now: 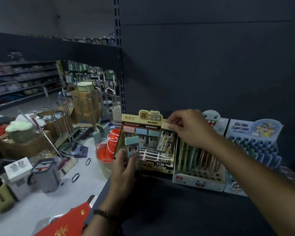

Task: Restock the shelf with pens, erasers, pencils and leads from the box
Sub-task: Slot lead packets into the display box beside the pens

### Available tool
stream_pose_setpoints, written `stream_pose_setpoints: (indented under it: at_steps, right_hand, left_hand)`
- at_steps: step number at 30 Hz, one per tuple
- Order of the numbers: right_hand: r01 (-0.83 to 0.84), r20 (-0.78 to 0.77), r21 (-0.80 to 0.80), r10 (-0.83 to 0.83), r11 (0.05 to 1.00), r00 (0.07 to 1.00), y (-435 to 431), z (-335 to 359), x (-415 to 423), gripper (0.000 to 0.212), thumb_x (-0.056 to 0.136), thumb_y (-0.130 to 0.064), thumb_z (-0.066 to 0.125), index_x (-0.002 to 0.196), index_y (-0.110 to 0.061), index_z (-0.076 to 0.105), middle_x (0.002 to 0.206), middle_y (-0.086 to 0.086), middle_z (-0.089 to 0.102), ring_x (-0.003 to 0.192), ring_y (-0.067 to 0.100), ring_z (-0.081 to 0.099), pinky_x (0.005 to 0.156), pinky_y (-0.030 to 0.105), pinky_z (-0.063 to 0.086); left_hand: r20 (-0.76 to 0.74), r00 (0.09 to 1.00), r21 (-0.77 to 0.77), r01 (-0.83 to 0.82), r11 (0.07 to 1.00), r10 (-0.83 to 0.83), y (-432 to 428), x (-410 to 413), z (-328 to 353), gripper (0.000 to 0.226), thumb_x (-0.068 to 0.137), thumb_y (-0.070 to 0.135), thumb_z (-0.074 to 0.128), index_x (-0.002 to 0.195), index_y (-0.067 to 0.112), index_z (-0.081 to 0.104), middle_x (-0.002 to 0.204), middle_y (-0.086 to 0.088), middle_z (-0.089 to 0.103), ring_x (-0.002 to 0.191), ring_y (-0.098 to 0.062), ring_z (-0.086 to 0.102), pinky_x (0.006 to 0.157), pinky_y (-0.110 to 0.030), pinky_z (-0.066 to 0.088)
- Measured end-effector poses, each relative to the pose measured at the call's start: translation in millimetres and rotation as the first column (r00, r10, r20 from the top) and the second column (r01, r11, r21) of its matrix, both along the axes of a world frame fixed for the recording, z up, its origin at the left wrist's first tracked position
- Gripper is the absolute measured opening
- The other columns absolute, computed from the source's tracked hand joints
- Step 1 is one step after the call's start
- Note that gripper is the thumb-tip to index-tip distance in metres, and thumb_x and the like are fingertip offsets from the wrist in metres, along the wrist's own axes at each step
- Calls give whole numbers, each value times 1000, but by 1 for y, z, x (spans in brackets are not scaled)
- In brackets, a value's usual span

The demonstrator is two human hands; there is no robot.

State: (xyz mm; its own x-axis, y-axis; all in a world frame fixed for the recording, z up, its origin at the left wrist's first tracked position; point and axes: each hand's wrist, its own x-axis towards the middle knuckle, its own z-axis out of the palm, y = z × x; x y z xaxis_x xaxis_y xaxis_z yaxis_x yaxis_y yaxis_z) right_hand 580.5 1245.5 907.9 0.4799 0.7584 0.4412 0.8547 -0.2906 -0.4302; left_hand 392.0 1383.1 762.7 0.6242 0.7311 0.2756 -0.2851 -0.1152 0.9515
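Nearest the lens, a beaded bracelet is seen on the left wrist. Just past it, the left hand is wrapped round a lead case with a teal cap, held upright, cap up, at the front left corner of the lead display box. And the right hand is up at the box's back right corner, where a cream-capped case is pinched at its cap. Its long axis is near vertical, top leaned a little right. Three more cases, capped pink, blue and teal, are stood upright along the back row, and open slots are shown in the white grid before them. The box is set at the left edge of the dark shelf, close by the slotted upright; bare shelf is left in front. On the header card "希美乐", "超大容量" and "1=10" can be read. Just right, a ghost-printed pen box is packed with slanted pens. Beyond it a cartoon box is marked "CRAYON SHINCHAN". Red buckets are stacked on the floor past the shelf edge.
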Motion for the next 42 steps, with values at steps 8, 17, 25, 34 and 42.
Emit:
stream_pose_setpoints:
  at_steps: [8, 17, 25, 34, 42]
  right_hand:
    - [92, 55, -48, -89, 995, 994, 7, -31, -5, 12, 98, -17, 73, 107, -24, 77, 99, -11, 73, 93, 5, 65, 87, 27, 56]
    - [112, 54, -150, -105, 982, 993, 10, -29, 1, 14, 96, -19, 73, 107, -26, 77, 107, -7, 73, 101, 11, 66, 92, 38, 61]
    - [192, 256, -159, -148, 968, 955, 13, -38, -10, 7, 94, -26, 77, 99, -26, 82, 106, -5, 71, 102, 13, 63, 87, 32, 56]
    - [-157, -70, -22, 155, 987, 985, 18, -18, -22, 26, 98, -41, 72, 122, -33, 76, 103, -21, 70, 92, -5, 64, 80, 19, 50]
    - [-272, -139, -46, 263, 961, 955, 32, -19, -32, 20, 95, -22, 79, 111, -35, 78, 95, -22, 72, 89, -9, 66, 73, 10, 50]
  left_hand:
    - [-46, 999, 115, -14, 993, 20, 3, 2, -5, 21, 109, 19, 55, 128, 21, 65, 125, 3, 75, 113, -18, 74, 88, -40, 65]
    - [-80, 996, 126, -25, 992, 35, 4, 2, -5, 19, 108, 21, 56, 124, 26, 65, 124, 7, 74, 114, -15, 73, 90, -49, 64]
    - [-61, 998, 84, 2, 996, 3, 3, -1, -4, 20, 107, 11, 57, 124, 20, 59, 122, 8, 75, 114, -16, 73, 90, -50, 64]
    - [-64, 998, 215, 2, 977, 12, 0, -1, -2, 27, 105, 12, 61, 129, 24, 65, 122, 7, 74, 108, -14, 74, 77, -36, 65]
    - [-50, 981, 378, -153, 913, 185, 4, -1, -4, 38, 97, 16, 75, 133, 26, 68, 114, 17, 76, 106, -1, 73, 81, -25, 63]
